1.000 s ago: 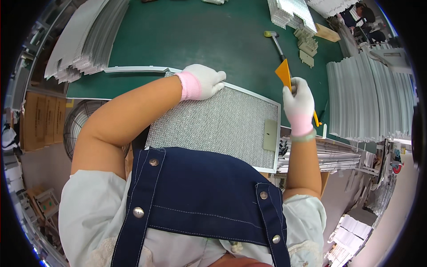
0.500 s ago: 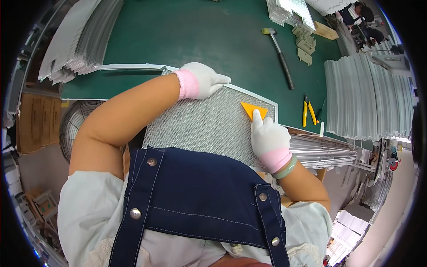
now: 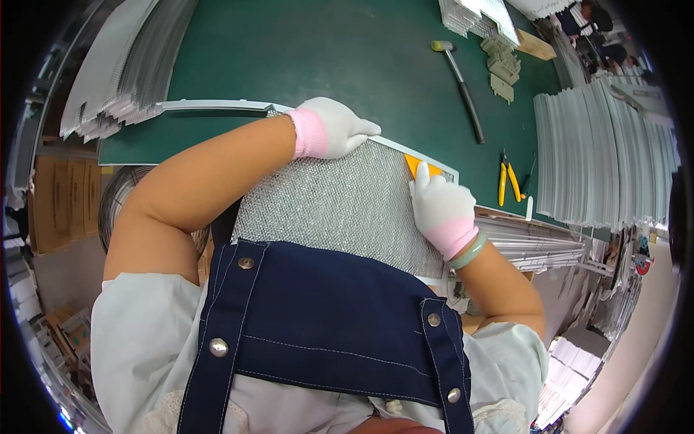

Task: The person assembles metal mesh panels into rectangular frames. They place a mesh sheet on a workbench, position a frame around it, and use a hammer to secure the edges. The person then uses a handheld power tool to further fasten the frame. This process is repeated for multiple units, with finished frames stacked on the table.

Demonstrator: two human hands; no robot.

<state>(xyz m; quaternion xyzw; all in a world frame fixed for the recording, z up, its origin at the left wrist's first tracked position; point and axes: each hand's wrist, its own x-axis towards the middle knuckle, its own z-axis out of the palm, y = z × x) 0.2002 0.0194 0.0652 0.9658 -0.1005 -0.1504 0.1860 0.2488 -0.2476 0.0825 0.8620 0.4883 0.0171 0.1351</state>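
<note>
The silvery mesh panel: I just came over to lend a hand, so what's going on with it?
A person in white gloves has the left hand at the far edge of the mesh panel, by its pale frame. The right hand holds an orange triangular tool at that same edge, near the right corner. A hammer and yellow-handled pliers lie beyond, on the green bench.

The scraper [image 3: 412, 164] is orange, the mesh [image 3: 325, 202] speckled silver, the shadowed boxes [image 3: 65, 199] seemingly brown.

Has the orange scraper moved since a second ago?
Yes: judged against the hammer, the orange scraper moved left and nearer the person, over the mesh panel.
</note>
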